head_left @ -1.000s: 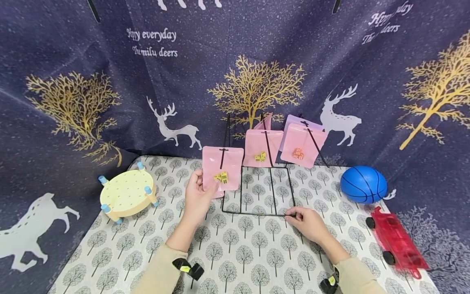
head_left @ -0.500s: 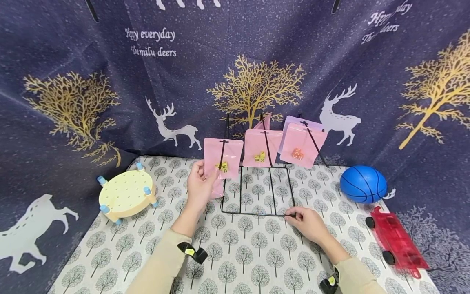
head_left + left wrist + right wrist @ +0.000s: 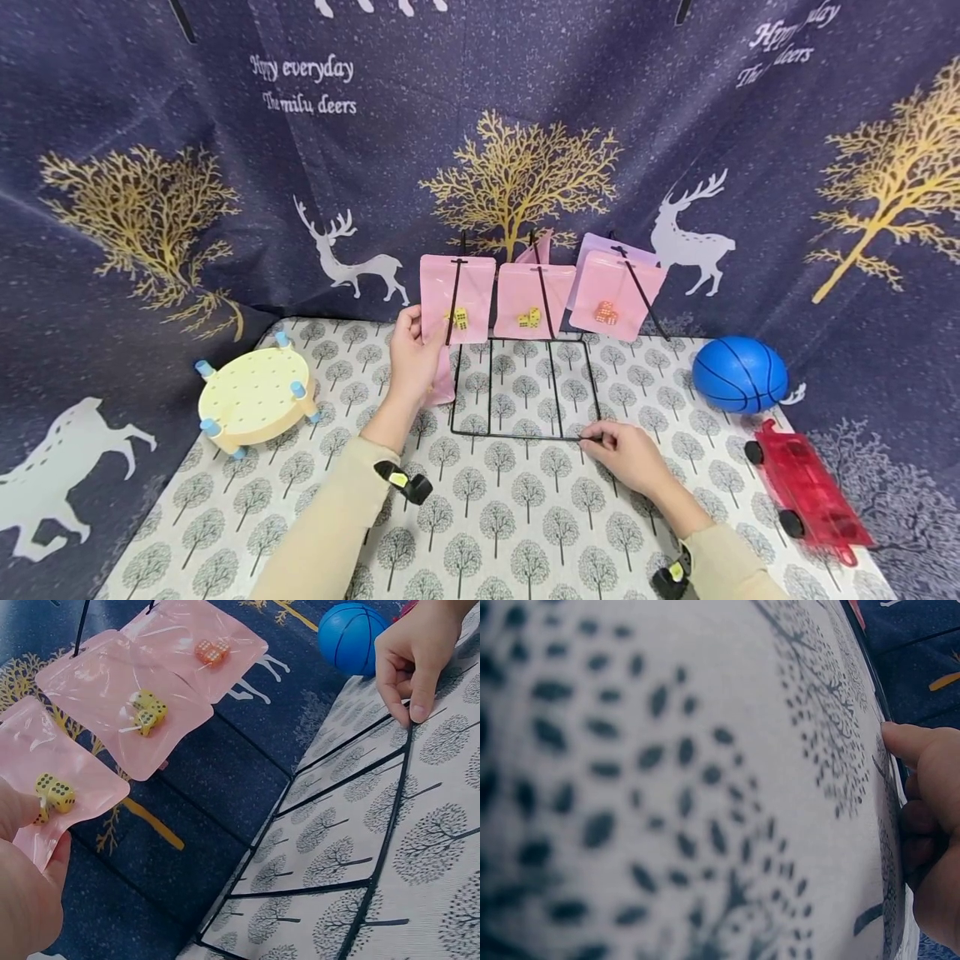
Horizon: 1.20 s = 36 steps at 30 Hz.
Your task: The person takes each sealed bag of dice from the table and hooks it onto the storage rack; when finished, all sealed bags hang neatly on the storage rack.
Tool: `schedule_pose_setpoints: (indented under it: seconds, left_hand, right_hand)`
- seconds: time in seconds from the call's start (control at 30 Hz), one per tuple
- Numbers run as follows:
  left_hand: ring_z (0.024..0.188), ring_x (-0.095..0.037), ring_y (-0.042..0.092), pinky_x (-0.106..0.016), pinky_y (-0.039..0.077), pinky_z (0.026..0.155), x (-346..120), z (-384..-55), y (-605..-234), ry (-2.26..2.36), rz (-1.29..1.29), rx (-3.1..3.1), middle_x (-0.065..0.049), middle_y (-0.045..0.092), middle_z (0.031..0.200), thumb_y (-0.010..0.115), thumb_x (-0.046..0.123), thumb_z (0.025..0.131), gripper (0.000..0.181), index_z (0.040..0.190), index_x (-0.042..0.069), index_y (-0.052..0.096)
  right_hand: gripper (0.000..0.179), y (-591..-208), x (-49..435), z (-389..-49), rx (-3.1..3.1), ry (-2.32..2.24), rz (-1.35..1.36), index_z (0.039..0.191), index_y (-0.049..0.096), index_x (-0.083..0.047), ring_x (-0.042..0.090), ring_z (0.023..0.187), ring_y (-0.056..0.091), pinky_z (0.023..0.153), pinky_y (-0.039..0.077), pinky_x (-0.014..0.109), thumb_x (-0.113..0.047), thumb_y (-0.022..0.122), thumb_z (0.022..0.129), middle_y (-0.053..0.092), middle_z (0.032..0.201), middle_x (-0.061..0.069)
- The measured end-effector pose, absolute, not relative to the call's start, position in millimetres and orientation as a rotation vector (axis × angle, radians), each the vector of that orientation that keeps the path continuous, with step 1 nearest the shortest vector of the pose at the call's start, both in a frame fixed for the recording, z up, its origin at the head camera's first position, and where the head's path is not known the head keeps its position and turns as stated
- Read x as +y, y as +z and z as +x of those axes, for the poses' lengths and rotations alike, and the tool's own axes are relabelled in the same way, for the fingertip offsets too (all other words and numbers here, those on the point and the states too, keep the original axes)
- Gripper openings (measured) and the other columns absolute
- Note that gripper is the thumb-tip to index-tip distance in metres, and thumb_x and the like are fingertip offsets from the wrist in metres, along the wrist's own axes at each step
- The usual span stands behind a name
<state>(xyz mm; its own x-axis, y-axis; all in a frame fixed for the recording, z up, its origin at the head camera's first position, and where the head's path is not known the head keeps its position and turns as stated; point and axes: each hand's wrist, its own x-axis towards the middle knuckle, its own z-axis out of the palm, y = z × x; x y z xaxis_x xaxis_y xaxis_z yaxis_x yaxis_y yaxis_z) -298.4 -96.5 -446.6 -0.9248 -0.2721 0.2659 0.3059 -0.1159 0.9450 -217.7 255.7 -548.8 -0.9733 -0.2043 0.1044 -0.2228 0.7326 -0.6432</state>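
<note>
In the head view my left hand (image 3: 414, 358) pinches a pink pouch (image 3: 457, 287) at its lower left. Yellow dice (image 3: 55, 796) show through the film. The left prong (image 3: 454, 292) of a black wire rack passes through the pouch's top slot and runs down across its front. My right hand (image 3: 626, 454) pinches the front right corner of the rack's base (image 3: 517, 436). A pink pouch with yellow dice (image 3: 536, 296) hangs on the middle prong. Another with orange dice (image 3: 618, 292) hangs on the right prong, a lilac pouch (image 3: 588, 248) behind it.
A pink piece of film (image 3: 444, 382) shows below my left hand. At left lies a yellow round stool-like toy (image 3: 255, 392) with blue-tipped legs. On the right are a blue ball (image 3: 740, 375) and a red toy car (image 3: 810, 483). A dark curtain (image 3: 360, 167) backs the table.
My left hand has moved up and away from me, sliding the pouch back along the left prong, so more of the prong sticks out in front. The right hand has stayed on the rack's corner.
</note>
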Motion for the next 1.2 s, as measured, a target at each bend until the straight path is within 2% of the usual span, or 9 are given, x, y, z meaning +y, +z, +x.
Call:
schedule_pose_setpoints:
  seconds: [0.33,0.6,0.87,0.97,1.07,1.2]
  left_hand:
    - [0.107,-0.023,0.064,-0.031,0.055,0.092,-93,-314,-439,-2.045,0.071,-1.850,-0.016,0.067,0.118,0.072,0.005,0.097,0.038,0.130,0.000,0.054]
    - [0.097,-0.019,0.065,-0.024,0.056,0.079,-92,-318,-442,-2.123,0.141,-1.835,-0.016,0.068,0.116,0.073,0.009,0.097,0.038,0.130,0.001,0.055]
    - [0.086,-0.012,0.065,-0.023,0.056,0.076,-99,-322,-453,-2.186,0.177,-1.838,-0.014,0.069,0.109,0.075,0.012,0.097,0.039,0.130,0.002,0.056]
    - [0.083,-0.012,0.065,-0.026,0.058,0.080,-104,-323,-459,-2.202,0.179,-1.875,-0.013,0.067,0.110,0.075,0.012,0.097,0.044,0.134,0.002,0.054]
    - [0.085,-0.013,0.067,-0.031,0.058,0.086,-111,-323,-463,-2.206,0.181,-1.917,-0.014,0.066,0.119,0.074,0.012,0.097,0.047,0.138,0.002,0.052]
    - [0.089,-0.015,0.067,-0.042,0.055,0.096,-120,-317,-462,-2.216,0.201,-1.966,-0.018,0.064,0.128,0.072,0.009,0.098,0.050,0.142,0.001,0.049]
  right_hand:
    - [0.012,-547,255,-218,-2.910,1.101,0.342,0.104,0.078,-0.025,0.006,0.053,0.036,0.055,0.038,0.028,-0.030,0.080,0.093,0.044,0.062,-0.010]
    - [0.011,-549,256,-218,-2.908,1.093,0.342,0.103,0.078,-0.026,0.006,0.053,0.037,0.054,0.039,0.029,-0.030,0.081,0.093,0.045,0.061,-0.010]
    - [0.012,-550,256,-218,-2.908,1.098,0.343,0.103,0.078,-0.026,0.006,0.053,0.037,0.054,0.038,0.029,-0.031,0.081,0.092,0.045,0.061,-0.010]
    - [0.012,-550,256,-218,-2.906,1.102,0.350,0.103,0.077,-0.026,0.006,0.053,0.037,0.054,0.038,0.029,-0.032,0.080,0.093,0.044,0.061,-0.010]
    - [0.012,-550,257,-219,-2.907,1.103,0.350,0.103,0.077,-0.027,0.006,0.053,0.036,0.055,0.038,0.029,-0.032,0.080,0.093,0.044,0.061,-0.010]
    - [0.012,-549,256,-219,-2.908,1.099,0.347,0.103,0.077,-0.027,0.006,0.053,0.036,0.055,0.038,0.028,-0.032,0.080,0.093,0.044,0.061,-0.010]
